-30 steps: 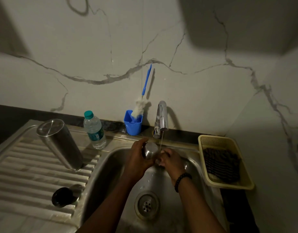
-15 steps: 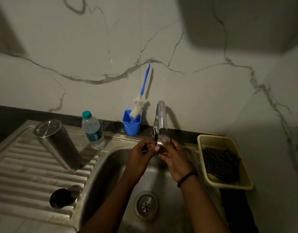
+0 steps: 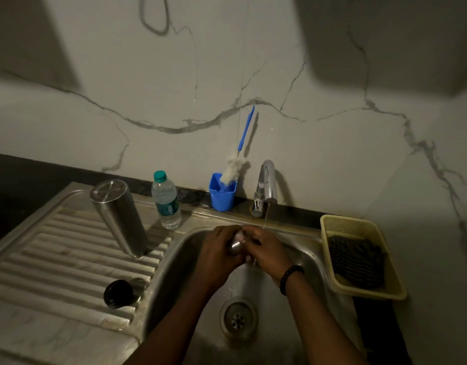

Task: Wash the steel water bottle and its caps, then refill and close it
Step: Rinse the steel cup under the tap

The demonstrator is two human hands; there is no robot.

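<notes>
The steel water bottle (image 3: 119,217) stands upside down on the ribbed drainboard (image 3: 56,259), left of the sink. A black cap (image 3: 118,293) lies on the drainboard near its front. Over the sink basin (image 3: 300,259), my left hand (image 3: 219,255) and my right hand (image 3: 266,252) both grip a small steel cap (image 3: 235,245) between them, mostly hidden by my fingers. A thin stream of water runs from the tap (image 3: 266,187) down just past the fingers of my right hand.
A plastic water bottle with a green cap (image 3: 166,200) and a blue cup holding a bottle brush (image 3: 223,191) stand behind the sink. A yellow basket with a dark cloth (image 3: 358,255) sits on the right. The drain (image 3: 238,317) lies below my arms.
Both hands, with the steel cap, came down from right under the spout to a little lower in the basin. The bottle and black cap have not moved.
</notes>
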